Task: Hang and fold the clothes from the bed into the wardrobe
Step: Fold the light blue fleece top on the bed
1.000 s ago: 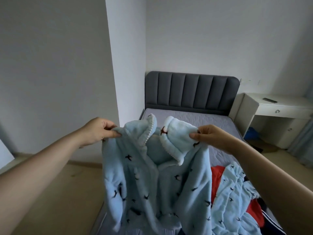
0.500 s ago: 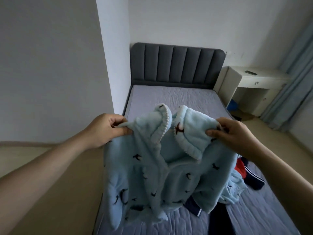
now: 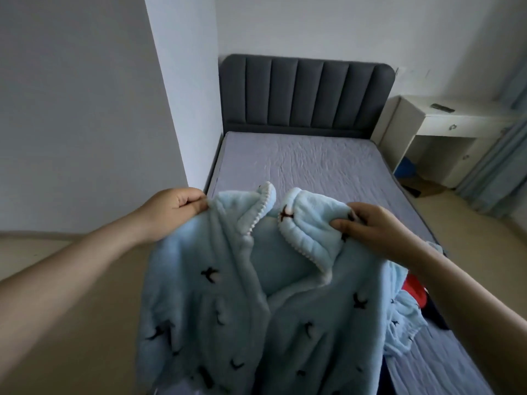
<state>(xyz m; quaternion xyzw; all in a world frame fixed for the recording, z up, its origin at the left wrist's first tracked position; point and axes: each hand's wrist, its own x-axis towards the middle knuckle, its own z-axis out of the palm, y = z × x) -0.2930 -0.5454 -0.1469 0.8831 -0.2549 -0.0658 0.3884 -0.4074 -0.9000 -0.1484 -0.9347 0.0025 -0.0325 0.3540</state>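
Note:
A light blue fleece pyjama top (image 3: 256, 315) with small dark bird prints hangs spread open in front of me, over the near end of the bed (image 3: 308, 163). My left hand (image 3: 174, 208) pinches its left shoulder. My right hand (image 3: 370, 223) grips the right shoulder by the collar. More clothes lie on the bed at the right: a matching light blue piece (image 3: 405, 323), a red garment (image 3: 415, 289) and something dark beside it. No wardrobe is in view.
The grey padded headboard (image 3: 305, 92) stands against the far wall. A white desk (image 3: 445, 124) with a dark remote on top sits right of the bed, blue curtains at the far right. A white wall pillar (image 3: 182, 95) rises left of the bed, above beige floor.
The view has tilted down, so more of the mattress shows. Both hands have lowered the top toward the bed, keeping the same holds on its shoulders.

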